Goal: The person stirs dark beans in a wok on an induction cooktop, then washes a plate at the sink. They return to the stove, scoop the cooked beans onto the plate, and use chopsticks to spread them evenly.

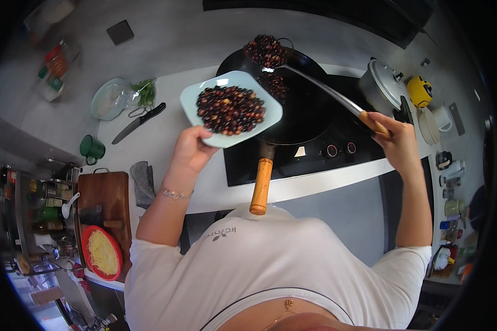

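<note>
My left hand (196,147) grips the near left corner of a pale blue square dish (274,108), thumb over the rim. Dark red-brown beans or nuts (232,111) fill its middle. In my right hand (397,138) is the wooden handle of a long metal ladle or spatula (331,91). Its far end bears a heap of the same dark pieces (266,51), raised over the back of a black wok (302,116). More of them lie in the wok, partly hidden behind the dish. The wok's wooden handle (261,186) points towards me.
The wok stands on a black glass cooktop (248,165); a silver lidded pot (383,85) is at its right. Leftward on the counter lie a kitchen knife (138,123), a grey cloth (142,184) and a green mug (92,149). A red bowl of pale shreds (117,252) rests on a cutting board (103,186).
</note>
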The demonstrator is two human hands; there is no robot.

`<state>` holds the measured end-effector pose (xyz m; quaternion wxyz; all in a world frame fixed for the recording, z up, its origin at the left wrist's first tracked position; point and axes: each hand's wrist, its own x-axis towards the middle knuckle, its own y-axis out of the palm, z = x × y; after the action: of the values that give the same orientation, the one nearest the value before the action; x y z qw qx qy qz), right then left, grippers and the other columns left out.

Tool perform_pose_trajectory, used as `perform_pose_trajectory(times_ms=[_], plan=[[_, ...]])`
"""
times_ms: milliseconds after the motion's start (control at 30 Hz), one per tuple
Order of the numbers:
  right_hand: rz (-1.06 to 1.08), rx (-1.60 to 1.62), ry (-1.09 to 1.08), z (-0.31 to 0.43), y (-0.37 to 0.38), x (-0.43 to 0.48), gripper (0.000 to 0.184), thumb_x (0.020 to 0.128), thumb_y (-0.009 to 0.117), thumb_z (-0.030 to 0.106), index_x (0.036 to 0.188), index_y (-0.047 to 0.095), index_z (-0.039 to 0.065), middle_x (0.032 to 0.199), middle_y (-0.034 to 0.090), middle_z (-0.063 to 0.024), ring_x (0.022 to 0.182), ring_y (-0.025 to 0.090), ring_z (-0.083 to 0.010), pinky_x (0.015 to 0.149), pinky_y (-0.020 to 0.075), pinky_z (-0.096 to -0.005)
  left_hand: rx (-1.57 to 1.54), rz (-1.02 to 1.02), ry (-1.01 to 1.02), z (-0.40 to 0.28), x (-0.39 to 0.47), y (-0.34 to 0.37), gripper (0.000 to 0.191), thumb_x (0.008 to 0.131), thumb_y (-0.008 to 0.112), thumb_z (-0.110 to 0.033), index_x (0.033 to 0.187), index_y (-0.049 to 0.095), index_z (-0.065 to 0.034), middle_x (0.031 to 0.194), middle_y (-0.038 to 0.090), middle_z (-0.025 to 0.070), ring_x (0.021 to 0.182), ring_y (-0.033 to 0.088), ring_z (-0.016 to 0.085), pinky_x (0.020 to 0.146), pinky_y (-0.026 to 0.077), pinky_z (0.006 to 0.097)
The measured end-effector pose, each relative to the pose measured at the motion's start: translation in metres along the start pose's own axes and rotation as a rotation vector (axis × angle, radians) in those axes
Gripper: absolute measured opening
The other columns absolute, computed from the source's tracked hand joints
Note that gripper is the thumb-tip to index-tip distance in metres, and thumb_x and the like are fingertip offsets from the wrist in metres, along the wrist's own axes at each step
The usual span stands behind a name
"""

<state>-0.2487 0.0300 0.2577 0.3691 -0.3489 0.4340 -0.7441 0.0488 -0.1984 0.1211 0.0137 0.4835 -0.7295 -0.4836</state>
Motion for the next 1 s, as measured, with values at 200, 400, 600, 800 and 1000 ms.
perform_pose_trajectory(times_ms=[200, 400, 600, 800, 1000], plan=[[0.005, 0.09, -0.06, 0.023, -0.029, -0.028, 0.045, 0.069, 0.063, -0.015, 0.109, 0.065, 0.006, 0.092, 0.068, -0.012, 0.074, 0.063, -0.0141, 0.067, 0.0502, -0.0264, -0.028, 0.062, -0.039, 0.014, 0.034, 0.031, 0.043, 0.071, 0.042, 0.007, 0.114, 0.044, 0.0075, 0.115, 0.051, 0.0183, 0.108, 0.052, 0.033, 0.099, 0.042, 0.0487], [-0.083, -0.15, -0.188, 0.02, -0.01, -0.049, 0.05, 0.066, 0.066, -0.011, 0.109, 0.065, 0.014, 0.075, 0.064, -0.0085, 0.061, 0.061, -0.0191, 0.055, 0.048, -0.0284, -0.016, 0.093, -0.022, 0.014, 0.046, 0.036, 0.043, 0.071, 0.043, 0.006, 0.113, 0.044, 0.0071, 0.115, 0.052, 0.0177, 0.107, 0.053, 0.032, 0.098, 0.043, 0.0479], [-0.271, -0.265, -0.303, 0.007, -0.004, -0.048, 0.053, 0.065, 0.065, -0.01, 0.11, 0.064, 0.017, 0.08, 0.064, -0.0076, 0.065, 0.062, -0.0239, 0.057, 0.0502, -0.0306, -0.01, 0.097, -0.019, 0.006, 0.034, 0.029, 0.045, 0.069, 0.043, 0.006, 0.115, 0.044, 0.006, 0.114, 0.053, 0.0165, 0.107, 0.053, 0.032, 0.098, 0.043, 0.0479], [-0.136, 0.088, -0.058, -0.004, -0.018, -0.021, 0.048, 0.071, 0.061, -0.013, 0.112, 0.064, 0.011, 0.092, 0.066, -0.0099, 0.081, 0.063, -0.0171, 0.072, 0.0486, -0.0261, -0.024, 0.114, -0.01, 0.0, 0.023, 0.01, 0.051, 0.067, 0.042, 0.006, 0.119, 0.043, 0.0054, 0.117, 0.053, 0.016, 0.108, 0.053, 0.032, 0.098, 0.043, 0.0484], [0.105, -0.502, 0.06, 0.011, -0.036, 0.034, 0.038, 0.07, 0.067, -0.005, 0.103, 0.069, 0.012, 0.086, 0.068, -0.0116, 0.079, 0.065, -0.0217, 0.073, 0.0505, -0.0297, -0.083, 0.053, 0.029, -0.009, 0.003, -0.03, 0.05, 0.064, 0.042, 0.006, 0.113, 0.049, 0.0039, 0.111, 0.056, 0.0143, 0.105, 0.055, 0.03, 0.096, 0.045, 0.0476]])
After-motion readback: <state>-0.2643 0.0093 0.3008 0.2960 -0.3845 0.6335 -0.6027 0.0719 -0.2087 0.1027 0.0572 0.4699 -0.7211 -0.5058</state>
